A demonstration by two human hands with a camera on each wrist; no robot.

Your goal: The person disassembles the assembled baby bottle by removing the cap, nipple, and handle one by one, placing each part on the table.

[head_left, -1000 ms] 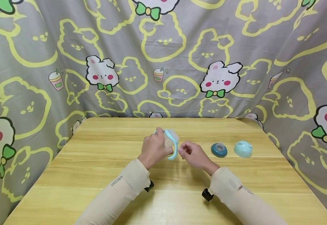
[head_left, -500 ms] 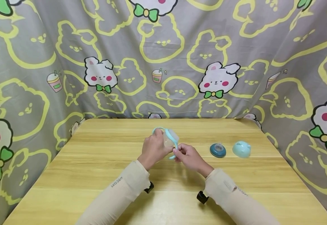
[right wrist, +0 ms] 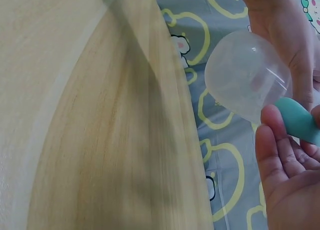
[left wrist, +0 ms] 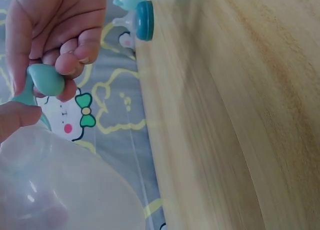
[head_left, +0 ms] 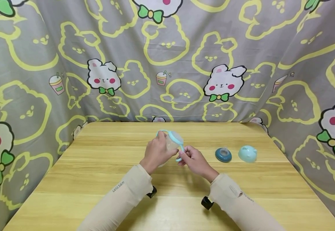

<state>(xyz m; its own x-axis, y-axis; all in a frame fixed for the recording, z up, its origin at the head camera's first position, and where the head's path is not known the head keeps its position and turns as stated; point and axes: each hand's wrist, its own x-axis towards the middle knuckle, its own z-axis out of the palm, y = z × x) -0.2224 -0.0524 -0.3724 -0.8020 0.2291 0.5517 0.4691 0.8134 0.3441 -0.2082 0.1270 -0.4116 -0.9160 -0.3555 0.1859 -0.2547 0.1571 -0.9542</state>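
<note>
In the head view, a clear bottle (head_left: pixel 171 143) with teal handles is held above the middle of the wooden tabletop (head_left: pixel 98 179) by the left hand (head_left: pixel 155 153), whose grip is wrapped round the bottle's body, while the right hand (head_left: pixel 192 159) is brought against it from the right, its fingers pinched on the near teal handle (head_left: pixel 180 153). A dark blue ring with a teat (head_left: pixel 223 154) and a pale teal cap (head_left: pixel 247 153) are seen lying side by side further right on the tabletop (both well apart from the hands), and a rabbit-print cloth (head_left: pixel 167 57) is hung behind and around. In the left wrist view, the rounded end of the teal handle (left wrist: pixel 45 79) is seen clamped between the curled fingers (left wrist: pixel 75 53) of the right hand, with the clear bottle (left wrist: pixel 60 185) below it. In the right wrist view, the bottle's clear rounded base (right wrist: pixel 247 83) is seen cupped by the left hand (right wrist: pixel 280 25), and the teal handle (right wrist: pixel 297 120) is pressed under the right hand's fingers (right wrist: pixel 272 150).
</note>
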